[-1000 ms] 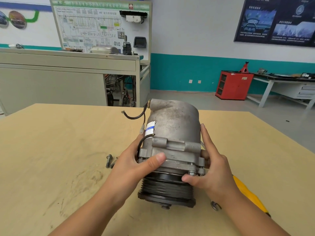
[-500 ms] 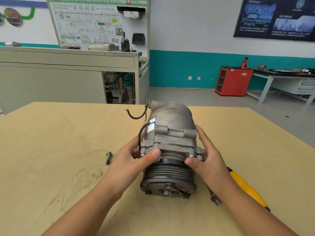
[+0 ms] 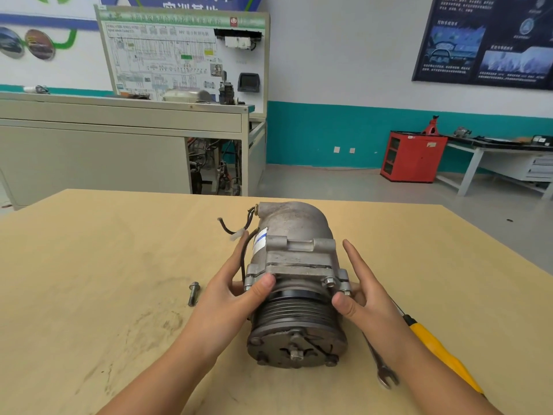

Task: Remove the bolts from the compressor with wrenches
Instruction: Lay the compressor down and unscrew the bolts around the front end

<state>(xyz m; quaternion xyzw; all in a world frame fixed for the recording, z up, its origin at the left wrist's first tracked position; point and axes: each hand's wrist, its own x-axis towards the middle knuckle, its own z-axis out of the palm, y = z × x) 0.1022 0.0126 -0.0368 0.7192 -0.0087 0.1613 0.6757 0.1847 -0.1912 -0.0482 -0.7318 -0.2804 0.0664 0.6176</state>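
Grey compressor (image 3: 294,235) lies between left hand (image 3: 227,298) and right hand (image 3: 368,295) (thumbs touching).

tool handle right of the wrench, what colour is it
The handle is yellow, black at its far end; head view.

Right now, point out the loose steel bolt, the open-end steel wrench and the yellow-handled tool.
loose steel bolt (image 3: 193,295): head view, mid shank.
open-end steel wrench (image 3: 384,376): head view, forked end.
yellow-handled tool (image 3: 446,354): head view, handle.

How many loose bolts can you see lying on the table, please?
1: the bolt lies on the table, just left of the left hand. More could be hidden behind that hand or the compressor.
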